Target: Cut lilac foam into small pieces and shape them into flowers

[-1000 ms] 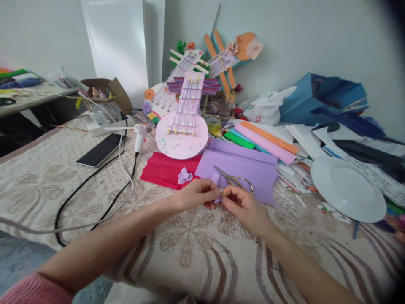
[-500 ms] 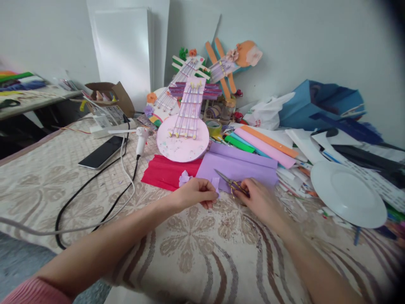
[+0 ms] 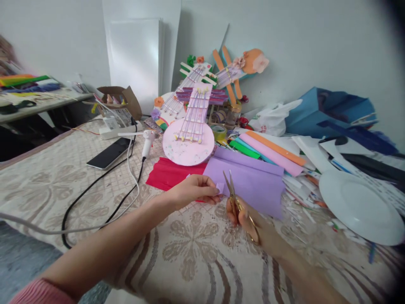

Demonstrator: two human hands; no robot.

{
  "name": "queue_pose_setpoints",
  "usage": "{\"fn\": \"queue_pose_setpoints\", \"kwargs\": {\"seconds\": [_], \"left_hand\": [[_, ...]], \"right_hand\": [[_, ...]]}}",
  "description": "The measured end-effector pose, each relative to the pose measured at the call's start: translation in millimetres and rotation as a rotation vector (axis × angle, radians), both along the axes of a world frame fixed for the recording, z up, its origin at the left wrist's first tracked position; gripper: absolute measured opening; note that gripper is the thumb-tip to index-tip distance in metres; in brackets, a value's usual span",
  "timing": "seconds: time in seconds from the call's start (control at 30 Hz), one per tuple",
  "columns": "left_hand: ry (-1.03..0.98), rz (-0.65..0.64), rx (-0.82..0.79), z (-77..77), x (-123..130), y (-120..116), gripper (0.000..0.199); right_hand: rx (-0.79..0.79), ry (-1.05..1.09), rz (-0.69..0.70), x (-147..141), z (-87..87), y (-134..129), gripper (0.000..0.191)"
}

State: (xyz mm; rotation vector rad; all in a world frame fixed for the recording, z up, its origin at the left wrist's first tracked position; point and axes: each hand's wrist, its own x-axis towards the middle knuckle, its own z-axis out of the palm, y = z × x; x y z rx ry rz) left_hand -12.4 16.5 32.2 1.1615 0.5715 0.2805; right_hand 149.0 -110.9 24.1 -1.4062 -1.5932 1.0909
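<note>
Pinched in the fingertips of my left hand (image 3: 202,188) is a small piece of purple crepe paper (image 3: 220,187). My right hand (image 3: 245,217) holds gold-handled scissors (image 3: 233,192), blades slightly apart and pointing up and away, just right of the small piece. Behind the hands lies a large purple crepe paper sheet (image 3: 253,175), with a red crepe paper sheet (image 3: 164,175) at its left. A pink paper guitar (image 3: 189,147) with purple strings stands behind them; part of the red sheet is hidden by my left hand.
On the left are a hot glue gun (image 3: 147,143), its looping cables and a black phone (image 3: 110,153). Rolled coloured papers (image 3: 275,147), a white plate (image 3: 360,207) and paper scraps lie on the right. A blue bag (image 3: 329,112) and a cardboard box (image 3: 131,101) stand farther back.
My right hand has turned the scissors so the blades point more upward, with the handles nearer me. My left hand still pinches the purple piece. The view has shifted slightly.
</note>
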Motion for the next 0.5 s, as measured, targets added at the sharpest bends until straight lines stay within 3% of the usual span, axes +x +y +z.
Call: {"fn": "queue_pose_setpoints", "kwargs": {"seconds": [0.2,0.5], "left_hand": [[-0.072,-0.001,-0.068,-0.9,0.0,1.9,0.019],[-0.106,0.025,-0.099,-2.7,0.4,3.3,0.022]], "right_hand": [[-0.177,0.092,0.046,-4.6,-2.6,-2.9,0.042],[-0.192,0.135,0.048,-4.0,-7.4,-2.8,0.042]]}}
